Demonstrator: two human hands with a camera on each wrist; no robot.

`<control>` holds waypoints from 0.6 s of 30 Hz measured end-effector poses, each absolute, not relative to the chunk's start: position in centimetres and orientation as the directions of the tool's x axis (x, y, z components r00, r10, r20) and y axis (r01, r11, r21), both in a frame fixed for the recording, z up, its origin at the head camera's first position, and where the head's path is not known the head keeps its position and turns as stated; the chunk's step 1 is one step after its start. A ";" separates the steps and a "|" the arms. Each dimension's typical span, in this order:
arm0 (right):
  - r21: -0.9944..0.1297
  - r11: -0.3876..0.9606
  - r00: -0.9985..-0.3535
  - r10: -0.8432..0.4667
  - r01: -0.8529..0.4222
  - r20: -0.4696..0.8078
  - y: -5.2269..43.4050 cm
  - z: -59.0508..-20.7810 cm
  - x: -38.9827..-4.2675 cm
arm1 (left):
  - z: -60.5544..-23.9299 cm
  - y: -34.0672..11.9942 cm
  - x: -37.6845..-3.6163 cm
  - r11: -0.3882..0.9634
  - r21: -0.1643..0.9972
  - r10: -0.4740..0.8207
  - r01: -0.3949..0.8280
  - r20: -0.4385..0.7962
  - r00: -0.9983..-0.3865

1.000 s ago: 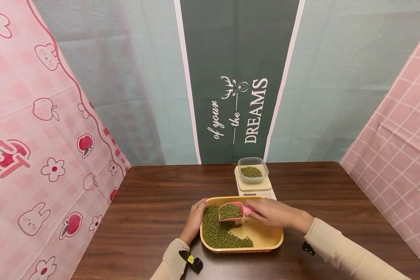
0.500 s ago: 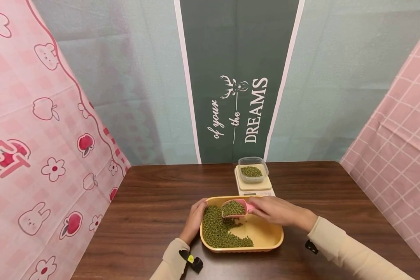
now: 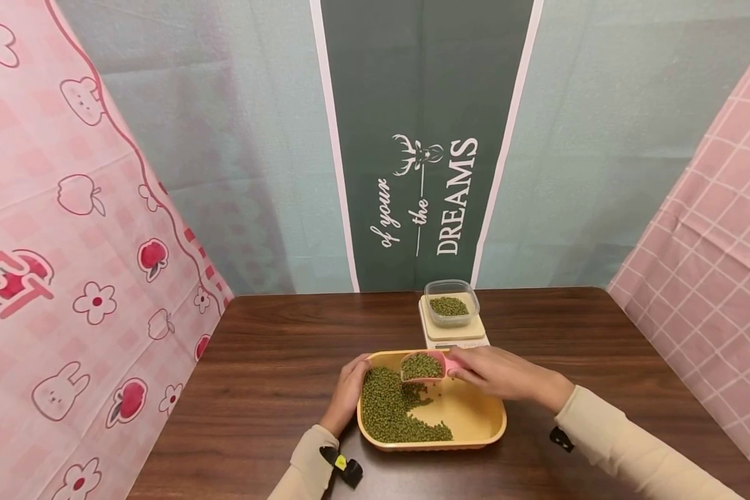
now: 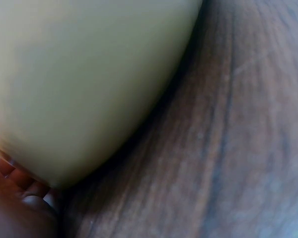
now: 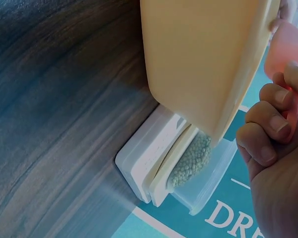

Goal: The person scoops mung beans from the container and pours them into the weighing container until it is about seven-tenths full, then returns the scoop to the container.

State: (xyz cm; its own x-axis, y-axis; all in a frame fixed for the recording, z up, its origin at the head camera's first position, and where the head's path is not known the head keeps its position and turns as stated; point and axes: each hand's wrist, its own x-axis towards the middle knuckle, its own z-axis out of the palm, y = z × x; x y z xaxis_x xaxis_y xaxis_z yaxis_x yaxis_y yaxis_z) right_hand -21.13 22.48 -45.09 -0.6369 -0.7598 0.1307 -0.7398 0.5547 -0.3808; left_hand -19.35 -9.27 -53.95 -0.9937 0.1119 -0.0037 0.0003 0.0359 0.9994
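dark wood table fronts a teal curtain with a green "dreams" banner, pink patterned cloths hanging at the left and right edges of the frame. low at centre, a yellow tray holds a bank of green beans heaped toward its left side. the right hand pinches the handle of a pink scoop, which hangs loaded with beans just above the tray's upper rim; the right wrist view shows those fingers curled round the handle. the left hand curls against the tray's left wall, holding it. behind the tray, at upper centre of the table, a clear container with some beans sits on a white scale.

the scoop looks like light, stiff plastic, best held at the handle's end and kept level: the beans are small, hard and loose, so they would likely roll off at any tilt. the tray seems rigid and smooth-walled, likely to slide on the wood unless braced at its side.

against the frame a second ago, the scoop has risen out of the bean pile and shifted up and right in the frame, nearer the scale; the right hand has moved with it. the left hand, tray and container have not moved.
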 end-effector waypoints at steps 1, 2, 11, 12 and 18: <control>-0.378 0.559 -0.641 -0.756 -0.738 0.133 22.6 -45.0 -21.2 | -54.0 -9.3 -19.3 0.035 0.999 0.112 0.000 -0.004 -0.994; -0.373 0.563 -0.644 -0.753 -0.738 0.138 22.6 -44.9 -21.2 | -53.9 -9.2 -19.3 0.034 0.999 0.112 -0.004 -0.007 -0.994; -0.371 0.579 -0.665 -0.728 -0.727 0.167 23.3 -44.4 -21.6 | -53.9 -9.2 -19.4 0.033 0.999 0.115 -0.012 -0.016 -0.993; -0.370 0.579 -0.665 -0.728 -0.727 0.169 23.3 -44.4 -21.7 | -53.9 -9.2 -19.4 0.033 0.999 0.115 -0.013 -0.017 -0.993; -0.352 0.575 -0.658 -0.728 -0.739 0.191 23.8 -44.3 -21.9 | -54.0 -9.3 -19.4 0.042 0.999 0.111 -0.009 -0.014 -0.994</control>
